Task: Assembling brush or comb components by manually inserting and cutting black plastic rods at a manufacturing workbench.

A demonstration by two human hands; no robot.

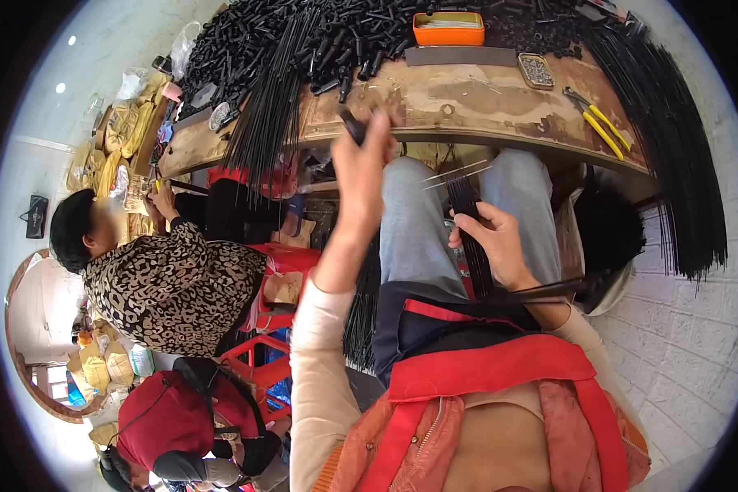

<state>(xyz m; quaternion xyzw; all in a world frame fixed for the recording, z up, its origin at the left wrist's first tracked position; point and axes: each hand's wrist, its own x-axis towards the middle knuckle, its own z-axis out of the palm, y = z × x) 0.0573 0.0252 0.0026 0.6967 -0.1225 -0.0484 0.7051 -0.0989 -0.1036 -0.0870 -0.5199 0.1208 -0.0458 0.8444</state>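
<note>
My left hand (361, 176) is raised just in front of the table's edge, blurred by motion. Its fingers close on a short black tube-like part (353, 125). Over my lap, my right hand (496, 238) grips a bundle of thin black rods (473, 246), thumb pressed across it. A few thin silvery rods (457, 175) cross near the bundle's far end; whether my fingers also hold them I cannot tell. Another dark rod-like piece (533, 293) lies across my right wrist.
The wooden table (459, 98) bears a heap of black tubular parts (295, 41), an orange box (448, 29), a small tray of metal bits (535, 70) and yellow-handled pliers (603, 131). Long black rods (262, 123) overhang its edge. Two people (172, 279) sit at left near red stools (258, 361).
</note>
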